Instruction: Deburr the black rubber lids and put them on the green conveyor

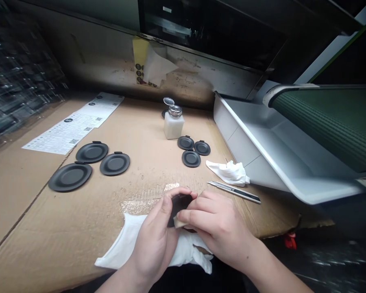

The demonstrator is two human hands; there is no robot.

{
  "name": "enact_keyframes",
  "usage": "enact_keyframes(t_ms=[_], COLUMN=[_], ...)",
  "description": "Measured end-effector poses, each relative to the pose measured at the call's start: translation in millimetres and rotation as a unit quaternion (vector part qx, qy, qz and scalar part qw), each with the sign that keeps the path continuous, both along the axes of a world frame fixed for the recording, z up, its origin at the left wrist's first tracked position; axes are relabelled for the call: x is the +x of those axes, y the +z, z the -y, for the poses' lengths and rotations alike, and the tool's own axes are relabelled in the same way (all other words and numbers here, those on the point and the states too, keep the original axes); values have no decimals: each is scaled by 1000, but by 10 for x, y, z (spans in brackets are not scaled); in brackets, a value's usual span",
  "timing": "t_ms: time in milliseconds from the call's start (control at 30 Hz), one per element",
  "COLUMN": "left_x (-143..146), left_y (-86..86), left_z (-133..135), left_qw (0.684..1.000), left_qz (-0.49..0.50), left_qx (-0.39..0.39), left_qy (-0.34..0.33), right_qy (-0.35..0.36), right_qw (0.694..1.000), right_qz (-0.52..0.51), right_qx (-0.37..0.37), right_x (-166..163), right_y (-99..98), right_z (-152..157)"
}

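Observation:
My left hand (157,236) curls around a small black round cap (180,203), held just above the cardboard-covered bench (33,228). My right hand (215,224) pinches a small pale pad (178,222) pressed against the cap's lower edge. Both hands rest over a white cloth (122,248) at the near edge. Most of the cap is hidden by my fingers.
Three large black caps (91,152) lie at left, three small ones (191,158) near a white dispenser bottle (173,122). A crumpled white cloth (230,171) and a utility knife (234,191) lie right of my hands. A white tray (262,138) and green conveyor belt (332,118) stand at right. Printed sheets (76,126) lie at back left.

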State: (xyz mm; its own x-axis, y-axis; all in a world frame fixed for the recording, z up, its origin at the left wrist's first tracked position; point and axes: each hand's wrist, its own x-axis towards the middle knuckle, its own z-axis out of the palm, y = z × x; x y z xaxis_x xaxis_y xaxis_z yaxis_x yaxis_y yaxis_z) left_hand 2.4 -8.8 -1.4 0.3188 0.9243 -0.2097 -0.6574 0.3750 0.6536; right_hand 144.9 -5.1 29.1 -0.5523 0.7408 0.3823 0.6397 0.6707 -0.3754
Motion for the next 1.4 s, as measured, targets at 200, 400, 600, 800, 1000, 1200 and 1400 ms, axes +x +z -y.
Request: enact_keyframes(t_ms=[200, 400, 600, 800, 1000, 1200, 1400], left_x=[4, 2, 10, 8, 3, 9, 36], left_y=[6, 13, 26, 21, 28, 28, 5], left_z=[-24, -27, -27, -52, -73, -75, -83], left_qw=[1000, 999, 999, 995, 989, 985, 988], left_qz=[22, 26, 44, 67, 98, 119, 93], left_qx=[-12, -18, -28, -68, -104, -118, -102], left_qy=[-8, -3, -6, 25, 33, 29, 74], right_qy=[-27, -13, -34, -91, -281, -152, -181], right_qw=[996, 1000, 997, 987, 938, 969, 961], right_qz=[72, 9, 53, -133, -178, -132, -72], right_qx=[39, 20, 45, 6, 95, 146, 196], right_x=[6, -37, -50, -44, 101, -249, -498], right_y=[36, 11, 53, -38, -92, -183, -278], right_z=[-3, -15, 5, -33, 74, 147, -31])
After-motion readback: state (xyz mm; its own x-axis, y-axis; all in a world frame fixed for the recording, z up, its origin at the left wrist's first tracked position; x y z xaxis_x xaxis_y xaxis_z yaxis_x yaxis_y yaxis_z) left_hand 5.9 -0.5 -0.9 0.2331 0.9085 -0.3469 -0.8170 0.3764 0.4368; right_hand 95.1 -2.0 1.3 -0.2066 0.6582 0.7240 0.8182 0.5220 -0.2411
